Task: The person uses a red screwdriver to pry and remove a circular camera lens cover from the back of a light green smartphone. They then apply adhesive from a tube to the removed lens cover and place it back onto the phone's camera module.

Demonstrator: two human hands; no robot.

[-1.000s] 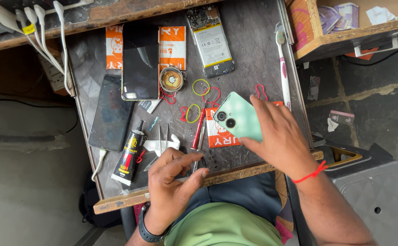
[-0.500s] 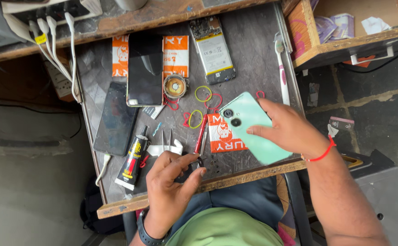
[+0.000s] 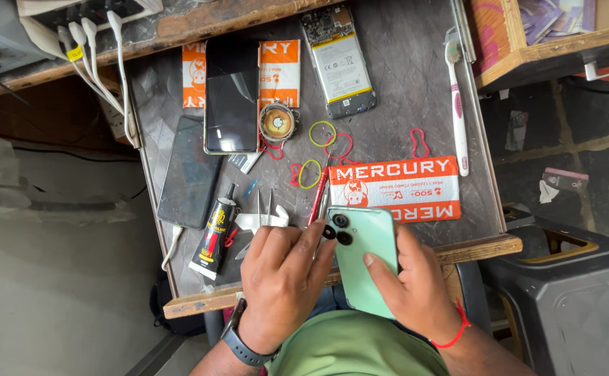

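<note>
**Two hands on a mint-green phone at the near edge of a repair bench**

The right hand point(image 3: 416, 282) cradles a mint-green phone point(image 3: 365, 261), back side up, with its thumb lying across the phone's right part and its other fingers hidden beneath; the grip is closed on the phone. The left hand point(image 3: 280, 278) rests just beside it, its fingertips point(image 3: 322, 237) drawn together and touching the phone's upper left corner at the dark camera lenses; whether they pinch anything small cannot be told. The phone sits over the wooden front edge of the bench point(image 3: 423, 104).

Just beyond the left fingertips lie a red-handled tool point(image 3: 317, 197) and white tweezers point(image 3: 262, 217); left of the knuckles, a black glue tube point(image 3: 214, 233). Beyond the right thumb lies an orange printed packet point(image 3: 398, 188). Farther from the fingers: yellow and red rubber bands point(image 3: 322, 134), a round metal part point(image 3: 277, 122), a dark-screened phone point(image 3: 232, 94), an opened phone showing its battery point(image 3: 338, 61), and a white-and-pink toothbrush point(image 3: 457, 104).
</note>
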